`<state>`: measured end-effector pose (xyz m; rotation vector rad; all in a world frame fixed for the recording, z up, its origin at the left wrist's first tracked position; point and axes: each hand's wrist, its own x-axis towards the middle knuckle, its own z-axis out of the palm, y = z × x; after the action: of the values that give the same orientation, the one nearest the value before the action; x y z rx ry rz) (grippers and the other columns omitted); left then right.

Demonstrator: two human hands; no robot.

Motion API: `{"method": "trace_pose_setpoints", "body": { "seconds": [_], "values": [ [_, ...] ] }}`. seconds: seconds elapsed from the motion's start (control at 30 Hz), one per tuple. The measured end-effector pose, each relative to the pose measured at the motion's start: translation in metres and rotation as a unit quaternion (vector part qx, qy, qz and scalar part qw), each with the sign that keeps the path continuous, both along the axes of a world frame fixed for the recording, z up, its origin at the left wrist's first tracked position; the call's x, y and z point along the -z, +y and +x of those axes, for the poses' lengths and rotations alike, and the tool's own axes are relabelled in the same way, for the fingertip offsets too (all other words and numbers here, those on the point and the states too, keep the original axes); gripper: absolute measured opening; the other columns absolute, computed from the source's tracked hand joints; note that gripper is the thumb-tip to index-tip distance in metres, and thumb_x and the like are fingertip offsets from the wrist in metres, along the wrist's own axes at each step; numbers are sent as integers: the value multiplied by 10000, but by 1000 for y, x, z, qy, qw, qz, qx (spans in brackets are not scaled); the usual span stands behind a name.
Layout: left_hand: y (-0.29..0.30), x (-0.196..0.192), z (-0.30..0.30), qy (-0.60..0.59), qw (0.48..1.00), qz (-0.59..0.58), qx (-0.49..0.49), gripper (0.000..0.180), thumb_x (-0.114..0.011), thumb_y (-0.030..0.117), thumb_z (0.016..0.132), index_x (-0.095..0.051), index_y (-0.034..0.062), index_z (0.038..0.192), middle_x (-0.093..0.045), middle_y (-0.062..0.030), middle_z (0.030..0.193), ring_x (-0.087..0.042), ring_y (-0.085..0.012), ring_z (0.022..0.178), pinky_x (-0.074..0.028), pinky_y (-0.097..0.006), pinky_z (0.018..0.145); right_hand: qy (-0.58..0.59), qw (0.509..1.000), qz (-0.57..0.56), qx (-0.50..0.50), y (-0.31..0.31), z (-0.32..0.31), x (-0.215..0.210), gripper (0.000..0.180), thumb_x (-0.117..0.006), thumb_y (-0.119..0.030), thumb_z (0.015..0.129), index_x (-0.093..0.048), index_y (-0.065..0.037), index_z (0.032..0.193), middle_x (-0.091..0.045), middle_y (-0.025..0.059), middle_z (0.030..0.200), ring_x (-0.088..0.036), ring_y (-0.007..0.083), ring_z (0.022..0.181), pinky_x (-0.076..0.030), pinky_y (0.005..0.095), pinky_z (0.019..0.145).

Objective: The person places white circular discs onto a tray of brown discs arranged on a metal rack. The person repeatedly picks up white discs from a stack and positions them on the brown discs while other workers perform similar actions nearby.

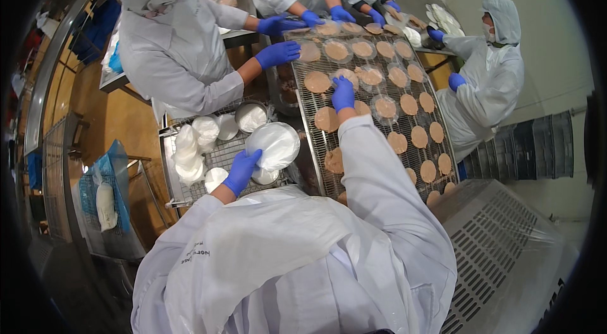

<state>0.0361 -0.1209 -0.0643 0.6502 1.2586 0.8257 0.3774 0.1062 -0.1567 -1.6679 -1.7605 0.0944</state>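
Note:
My left hand, in a blue glove, is closed on the near left edge of a stack of thin white round discs, held above a wire rack. Over the wire mesh belt reaches my right hand, also blue-gloved. Its fingers are closed at the near edge of a flat round pinkish patty, which has a pale clear disc around it. Beside that hand lie other patties, a bare one to the left and one on a clear disc to the right.
The wire rack on my left carries several piles of white discs and a round metal tin. A co-worker's gloved hand touches the belt's left edge; several co-workers stand around it. A slotted metal cover is at lower right, dark stacked crates beyond.

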Motion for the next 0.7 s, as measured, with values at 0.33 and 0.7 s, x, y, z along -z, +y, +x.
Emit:
{"method": "trace_pose_setpoints", "body": {
  "seconds": [0.33, 0.7],
  "values": [
    [17, 10, -7, -9, 998, 60, -13, 354, -568, 234, 835, -506, 18, 1109, -586, -63, 940, -547, -119, 813, -451, -247, 644, -6, 971, -237, -34, -84, -12, -68, 341, -614, -196, 743, -589, -7, 1025, -593, 185, 1043, -579, 272, 963, -444, 345, 838],
    [29, -2, -2, 85, 992, 87, -29, 367, -600, 266, 815, -567, -30, 1028, -597, -39, 815, -524, -97, 653, -429, -242, 581, 185, 944, -197, -191, -102, -47, -105, 202, -499, -138, 795, -649, -65, 910, -645, 124, 872, -617, 265, 805, -481, 337, 698]
  ]
}}
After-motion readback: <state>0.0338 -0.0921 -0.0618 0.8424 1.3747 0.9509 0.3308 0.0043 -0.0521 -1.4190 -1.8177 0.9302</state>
